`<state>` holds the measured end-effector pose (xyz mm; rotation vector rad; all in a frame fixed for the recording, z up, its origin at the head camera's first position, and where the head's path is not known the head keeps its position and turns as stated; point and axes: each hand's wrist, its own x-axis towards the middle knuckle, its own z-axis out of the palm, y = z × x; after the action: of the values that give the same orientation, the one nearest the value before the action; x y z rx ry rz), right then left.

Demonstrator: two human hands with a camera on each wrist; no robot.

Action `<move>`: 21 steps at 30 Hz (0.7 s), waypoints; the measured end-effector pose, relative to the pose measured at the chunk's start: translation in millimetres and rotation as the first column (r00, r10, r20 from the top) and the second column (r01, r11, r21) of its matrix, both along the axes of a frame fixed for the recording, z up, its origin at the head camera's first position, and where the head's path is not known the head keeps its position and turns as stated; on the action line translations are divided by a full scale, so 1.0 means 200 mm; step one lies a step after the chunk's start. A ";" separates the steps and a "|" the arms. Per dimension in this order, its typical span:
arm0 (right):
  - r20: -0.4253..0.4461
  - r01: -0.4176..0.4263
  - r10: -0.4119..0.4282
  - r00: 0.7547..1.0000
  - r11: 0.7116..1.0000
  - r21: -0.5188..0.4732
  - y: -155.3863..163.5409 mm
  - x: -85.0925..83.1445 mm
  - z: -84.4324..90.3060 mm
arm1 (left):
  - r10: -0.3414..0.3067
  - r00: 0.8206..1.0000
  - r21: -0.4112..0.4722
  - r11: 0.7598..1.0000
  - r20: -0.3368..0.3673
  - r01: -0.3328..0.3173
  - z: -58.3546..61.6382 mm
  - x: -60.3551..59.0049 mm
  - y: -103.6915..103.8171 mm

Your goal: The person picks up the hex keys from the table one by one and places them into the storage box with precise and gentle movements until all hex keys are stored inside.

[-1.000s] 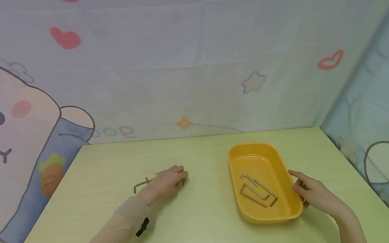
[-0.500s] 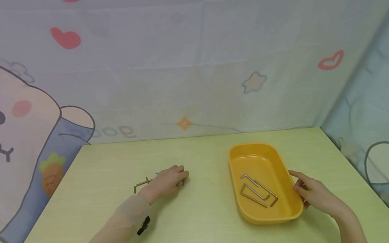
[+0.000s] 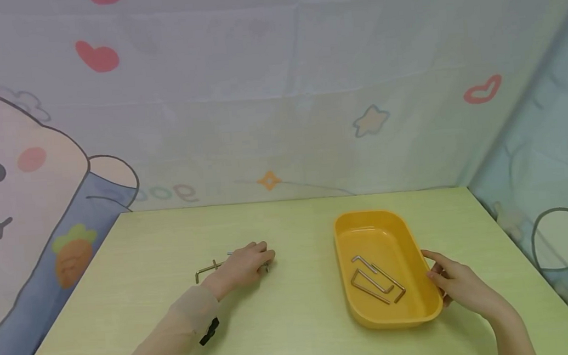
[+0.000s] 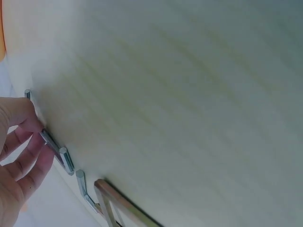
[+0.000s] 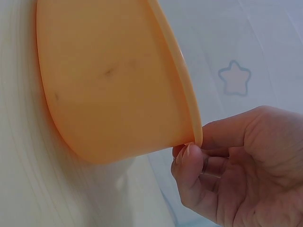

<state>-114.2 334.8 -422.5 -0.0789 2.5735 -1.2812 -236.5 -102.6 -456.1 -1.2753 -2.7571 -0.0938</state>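
In the head view my left hand [image 3: 240, 266] reaches down to the left half of the table. In the left wrist view its thumb and fingers pinch a silver hex key [image 4: 52, 144] close over the tabletop. Another silver hex key [image 4: 81, 182] and a bronze one [image 4: 128, 203] lie beside that hand; the bronze long arm [image 3: 206, 270] sticks out behind the wrist in the head view. My right hand [image 3: 462, 286] grips the right rim of a yellow plastic tray [image 3: 388, 322], thumb and fingers pinching its edge. Several L-shaped hex keys [image 3: 389, 276] lie inside the tray.
The pale green table [image 3: 284, 320] runs back to a patterned cloth [image 3: 260, 118]. A second cloth side hangs at the right edge. A black strap piece [image 3: 209, 331] shows beneath the left forearm.
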 end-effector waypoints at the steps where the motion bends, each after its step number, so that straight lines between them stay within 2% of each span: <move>1: 0.001 -0.001 0.001 1.000 1.000 -0.003 0.00 0.00 0.00 | -0.002 1.000 0.005 1.000 0.002 0.002 0.00 0.00 0.00; 9: -0.009 -0.004 0.004 1.000 1.000 -0.012 0.00 0.00 0.00 | -0.026 1.000 0.019 0.999 -0.006 0.026 0.01 0.00 0.00; 16: -0.010 -0.006 0.006 1.000 1.000 -0.017 0.00 0.00 0.00 | -0.023 0.999 0.034 0.999 -0.048 0.024 0.01 0.00 0.01; 21: -0.006 -0.003 0.003 1.000 1.000 -0.014 0.00 0.00 0.00 | -0.023 0.999 0.047 0.999 -0.038 0.025 0.02 0.00 0.02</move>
<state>-113.9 334.3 -422.2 -0.0888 2.5688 -1.3000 -236.0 -97.7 -451.7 -1.2852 -2.6914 -0.1354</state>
